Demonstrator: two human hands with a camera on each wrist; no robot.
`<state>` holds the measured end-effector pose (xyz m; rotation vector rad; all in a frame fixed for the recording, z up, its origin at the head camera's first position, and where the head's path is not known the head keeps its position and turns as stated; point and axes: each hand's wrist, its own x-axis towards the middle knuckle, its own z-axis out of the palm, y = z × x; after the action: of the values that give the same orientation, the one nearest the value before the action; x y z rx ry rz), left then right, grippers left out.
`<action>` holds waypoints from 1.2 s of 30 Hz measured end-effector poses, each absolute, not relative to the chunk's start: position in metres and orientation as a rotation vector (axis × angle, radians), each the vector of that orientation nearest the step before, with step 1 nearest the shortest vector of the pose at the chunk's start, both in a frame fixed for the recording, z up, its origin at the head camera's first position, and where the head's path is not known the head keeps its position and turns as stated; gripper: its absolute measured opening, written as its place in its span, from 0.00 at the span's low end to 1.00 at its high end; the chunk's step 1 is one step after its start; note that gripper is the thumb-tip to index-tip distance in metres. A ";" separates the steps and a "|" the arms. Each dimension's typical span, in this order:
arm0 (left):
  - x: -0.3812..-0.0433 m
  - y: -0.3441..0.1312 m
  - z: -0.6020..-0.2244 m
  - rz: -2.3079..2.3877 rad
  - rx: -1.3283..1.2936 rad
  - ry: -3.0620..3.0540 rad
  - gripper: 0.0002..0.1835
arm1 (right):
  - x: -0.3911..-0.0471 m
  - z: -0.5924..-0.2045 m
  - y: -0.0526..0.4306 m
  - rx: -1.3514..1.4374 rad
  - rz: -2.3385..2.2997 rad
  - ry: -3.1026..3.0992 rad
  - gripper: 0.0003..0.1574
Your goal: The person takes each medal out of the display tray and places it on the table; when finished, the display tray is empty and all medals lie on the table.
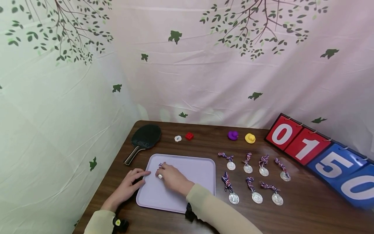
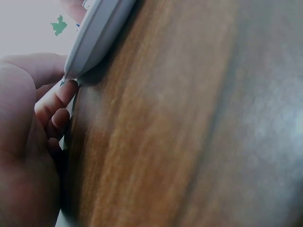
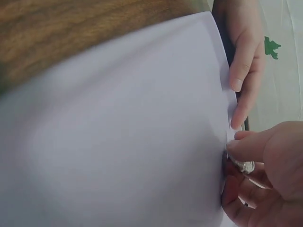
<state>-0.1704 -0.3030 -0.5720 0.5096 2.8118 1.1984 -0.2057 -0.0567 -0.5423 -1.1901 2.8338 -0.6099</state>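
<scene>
My right hand [image 1: 173, 177] pinches a silver medal [image 1: 160, 176] over the left part of the lavender tray [image 1: 187, 156]. A bit of striped ribbon [image 1: 160, 165] shows by its fingertips; the rest is hidden under the hand. In the right wrist view the medal [image 3: 244, 165] is partly covered by the thumb and fingers. My left hand [image 1: 128, 187] rests at the tray's left edge, its fingertips touching the rim. From the left wrist, the fingers [image 2: 59, 97] lie against the outside of that rim.
Right of the tray, several silver medals [image 1: 257, 197] with knotted ribbons lie in two rows. Behind are a table tennis bat [image 1: 146, 136], a white piece [image 1: 178, 138], a red brick [image 1: 189, 136], a purple duck [image 1: 232, 135] and a yellow duck [image 1: 250, 138]. A flip scoreboard [image 1: 309, 146] stands right.
</scene>
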 end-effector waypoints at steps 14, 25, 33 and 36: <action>-0.169 -0.304 -0.573 1.204 0.498 2.816 0.18 | -0.198 -0.537 -0.035 -1.210 -0.861 2.666 0.18; -0.168 -0.303 -0.573 1.182 0.500 2.831 0.17 | -0.176 -0.529 0.004 -1.209 -1.094 2.636 0.16; -0.169 -0.303 -0.571 1.215 0.505 2.809 0.18 | -0.167 -0.517 0.044 -1.208 -1.302 2.631 0.17; -0.169 -0.302 -0.571 1.216 0.511 2.812 0.18 | -0.164 -0.516 0.058 -1.219 -1.358 2.626 0.18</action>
<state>-0.1689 -0.3021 -0.5711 0.5112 2.8124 1.2161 -0.1641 0.0583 -0.5161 -1.2191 2.6260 -1.3583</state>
